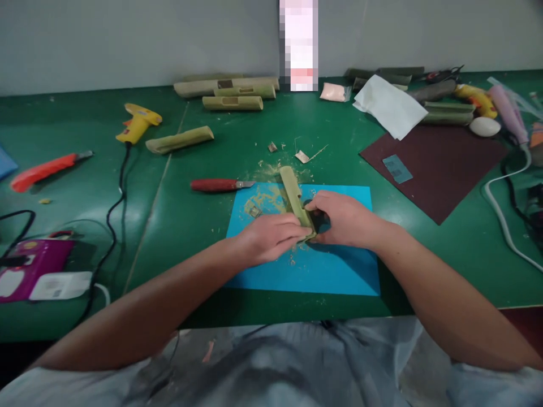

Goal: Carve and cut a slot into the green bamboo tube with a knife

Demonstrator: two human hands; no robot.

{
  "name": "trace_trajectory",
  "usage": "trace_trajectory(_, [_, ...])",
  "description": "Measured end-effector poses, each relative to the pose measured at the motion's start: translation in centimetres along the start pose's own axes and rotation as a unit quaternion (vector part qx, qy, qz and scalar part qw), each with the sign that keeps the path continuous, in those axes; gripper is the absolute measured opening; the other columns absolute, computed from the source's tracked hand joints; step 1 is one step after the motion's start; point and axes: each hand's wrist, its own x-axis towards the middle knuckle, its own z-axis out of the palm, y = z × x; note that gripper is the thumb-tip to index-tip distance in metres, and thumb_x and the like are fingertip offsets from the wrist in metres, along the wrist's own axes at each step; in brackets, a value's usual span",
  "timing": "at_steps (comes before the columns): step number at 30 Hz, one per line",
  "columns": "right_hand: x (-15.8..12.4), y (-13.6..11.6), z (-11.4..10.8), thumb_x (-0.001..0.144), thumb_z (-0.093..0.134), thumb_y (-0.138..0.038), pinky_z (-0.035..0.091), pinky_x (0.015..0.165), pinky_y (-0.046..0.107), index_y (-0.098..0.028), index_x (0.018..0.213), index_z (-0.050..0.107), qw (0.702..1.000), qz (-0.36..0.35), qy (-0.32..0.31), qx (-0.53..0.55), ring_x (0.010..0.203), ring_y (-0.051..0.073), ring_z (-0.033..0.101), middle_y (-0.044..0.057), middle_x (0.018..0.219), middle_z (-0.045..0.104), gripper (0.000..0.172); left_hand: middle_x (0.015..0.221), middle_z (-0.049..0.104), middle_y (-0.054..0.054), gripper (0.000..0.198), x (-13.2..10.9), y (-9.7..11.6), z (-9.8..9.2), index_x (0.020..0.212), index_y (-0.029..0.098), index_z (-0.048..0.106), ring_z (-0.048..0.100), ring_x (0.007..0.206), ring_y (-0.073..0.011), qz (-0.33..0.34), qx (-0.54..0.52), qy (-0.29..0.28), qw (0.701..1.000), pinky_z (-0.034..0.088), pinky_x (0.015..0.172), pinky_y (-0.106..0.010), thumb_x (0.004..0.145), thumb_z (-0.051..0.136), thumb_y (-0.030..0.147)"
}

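Note:
A pale green bamboo piece [291, 185] with a notch cut in its side lies tilted over a blue sheet [339, 277]. My left hand [274, 234] is closed on its near end from the left. From the right, my right hand [339, 217] grips the same end between thumb and fingers; the fingertips are partly hidden. Shavings [267, 198] and small chips are scattered on the sheet and beyond it. A red-handled knife [216, 185] lies to the left, its blade tip at the sheet's edge.
At the left are a yellow glue gun [139, 121] with its cord, a red cutter [46, 171] and a purple box [51, 254]. Bamboo pieces [233, 103] line the back. On the right lie brown sandpaper [449, 169], white paper [388, 107] and a pink tool [507, 110].

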Motion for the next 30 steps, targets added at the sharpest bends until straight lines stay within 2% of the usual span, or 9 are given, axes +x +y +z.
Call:
trace_trajectory(3, [0.0,0.1,0.0,0.068,0.084,-0.033,0.038,0.072,0.030,-0.022,0.103,0.066,1.000,0.001,0.009,-0.004,0.085,0.019,0.056,0.003,0.097,0.062,0.041,0.094,0.074,-0.008,0.024,-0.1,0.0,0.1,0.109,0.018,0.072,0.071,0.086,-0.0170,-0.041,0.030,0.039,0.998,0.057,0.075,-0.026,0.105,0.050,0.025])
trace_trajectory(7, [0.0,0.1,0.0,0.068,0.084,-0.034,0.038,0.071,0.030,-0.021,0.101,0.066,1.000,-0.002,0.001,-0.004,0.085,0.018,0.055,0.003,0.097,0.062,0.040,0.098,0.075,-0.008,0.027,-0.1,-0.3,-0.3,0.110,0.018,0.073,0.072,0.088,-0.0163,0.013,-0.013,-0.051,0.999,0.057,0.076,-0.024,0.106,0.047,0.026])
trace_trajectory(8, [0.0,0.0,0.0,0.069,0.084,-0.035,0.038,0.071,0.030,-0.020,0.101,0.066,1.000,-0.003,0.000,-0.004,0.084,0.019,0.056,0.003,0.097,0.062,0.039,0.098,0.075,-0.008,0.026,-0.1,-0.5,-0.4,0.110,0.018,0.073,0.072,0.088,-0.0164,0.014,-0.014,-0.047,0.999,0.057,0.076,-0.024,0.106,0.048,0.026])
trace_trajectory(12, [0.0,0.0,0.0,0.067,0.084,-0.034,0.039,0.072,0.031,-0.020,0.105,0.066,1.000,-0.004,0.008,-0.009,0.087,0.020,0.056,0.004,0.099,0.063,0.044,0.094,0.074,-0.008,0.021,0.1,-0.9,-0.7,0.105,0.015,0.073,0.071,0.085,-0.0167,-0.033,0.031,0.050,0.998,0.056,0.076,-0.025,0.104,0.054,0.023])
trace_trajectory(16, [0.0,0.0,0.0,0.068,0.084,-0.034,0.038,0.071,0.030,-0.021,0.100,0.066,1.000,-0.006,0.006,-0.006,0.084,0.018,0.055,0.003,0.097,0.063,0.039,0.096,0.075,-0.007,0.023,-0.1,-0.6,-0.6,0.108,0.018,0.073,0.071,0.083,-0.0149,0.031,-0.001,-0.037,0.999,0.056,0.073,-0.023,0.104,0.052,0.026])
trace_trajectory(20, [0.0,0.0,0.0,0.067,0.083,-0.032,0.038,0.071,0.029,-0.022,0.100,0.065,1.000,-0.006,0.015,-0.001,0.084,0.018,0.055,0.003,0.096,0.062,0.039,0.094,0.075,-0.007,0.022,-0.2,-0.4,-0.5,0.105,0.019,0.073,0.071,0.085,-0.0162,-0.054,0.033,0.025,0.998,0.057,0.075,-0.026,0.104,0.053,0.027])
trace_trajectory(24, [0.0,0.0,0.0,0.067,0.085,-0.035,0.039,0.071,0.030,-0.021,0.099,0.066,1.000,-0.002,0.007,-0.004,0.085,0.019,0.056,0.003,0.097,0.062,0.040,0.098,0.075,-0.008,0.024,-0.4,0.0,-0.2,0.110,0.018,0.072,0.072,0.087,-0.0166,-0.011,0.003,-0.017,1.000,0.057,0.075,-0.026,0.105,0.050,0.026])
trace_trajectory(28, [0.0,0.0,0.0,0.066,0.085,-0.034,0.039,0.071,0.030,-0.022,0.101,0.066,1.000,0.001,0.011,-0.006,0.086,0.019,0.056,0.003,0.098,0.063,0.041,0.094,0.074,-0.007,0.023,-0.5,0.4,0.1,0.107,0.018,0.072,0.071,0.085,-0.0166,-0.034,0.016,0.016,0.999,0.056,0.074,-0.026,0.104,0.050,0.024])
trace_trajectory(30, [0.0,0.0,0.0,0.067,0.084,-0.033,0.038,0.071,0.030,-0.022,0.100,0.066,1.000,0.002,0.009,-0.004,0.085,0.019,0.056,0.003,0.098,0.063,0.040,0.094,0.074,-0.007,0.025,-0.5,0.6,0.2,0.107,0.018,0.072,0.071,0.085,-0.0164,-0.021,0.009,-0.019,1.000,0.056,0.073,-0.025,0.105,0.049,0.026])
